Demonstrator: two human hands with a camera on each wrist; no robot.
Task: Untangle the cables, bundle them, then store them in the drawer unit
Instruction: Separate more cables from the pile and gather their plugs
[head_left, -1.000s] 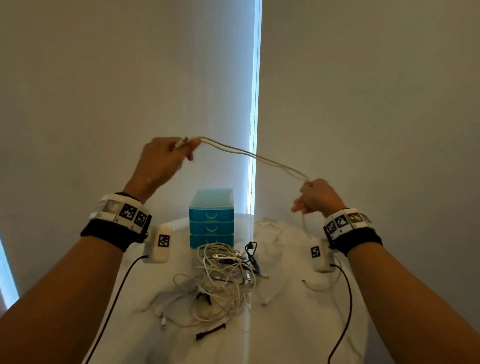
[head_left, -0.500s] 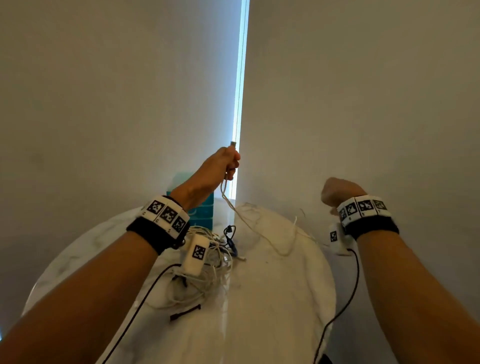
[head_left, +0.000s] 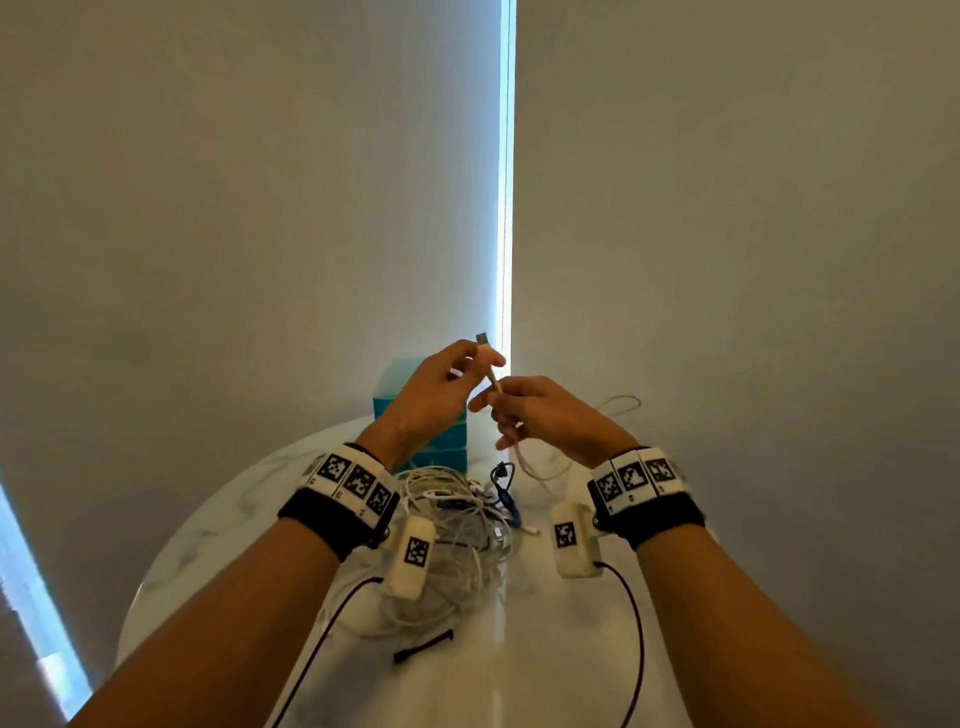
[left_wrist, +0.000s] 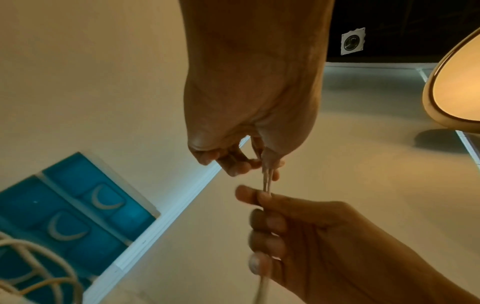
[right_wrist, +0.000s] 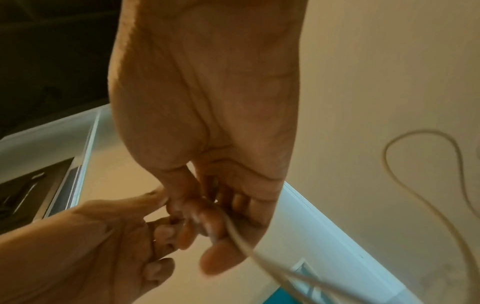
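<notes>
A round white table (head_left: 545, 649) with a glossy, faintly grey-veined marble top fills the lower middle of the head view, set against smooth pale blinds split by a thin bright gap. At its far edge stands the small teal plastic drawer unit (head_left: 441, 452), boxy, with a translucent top; the left wrist view shows its drawer fronts (left_wrist: 78, 216) pushed in, each with a pale crescent-shaped pull. What the drawers hold cannot be seen.

In front of the unit lies a loose tangled heap of thin white and grey cables (head_left: 457, 530), round in section and looped over one another, with a short dark blue-black cable (head_left: 504, 488) curling up at its right edge. Nearer the person, a short black strap (head_left: 423, 646) lies flat on the marble, apart from the heap.

Above the heap, both hands meet around one thin beige cable (head_left: 540, 467). The left hand (head_left: 431, 400) pinches its upper end between thumb and curled fingers, so the small metal plug (head_left: 482, 339) sticks up past the fingertips. Just below, touching it, the right hand (head_left: 545, 415) closes its curled fingers round the doubled strands. The slack loops out to the right (right_wrist: 426, 164) and trails down to the table.
</notes>
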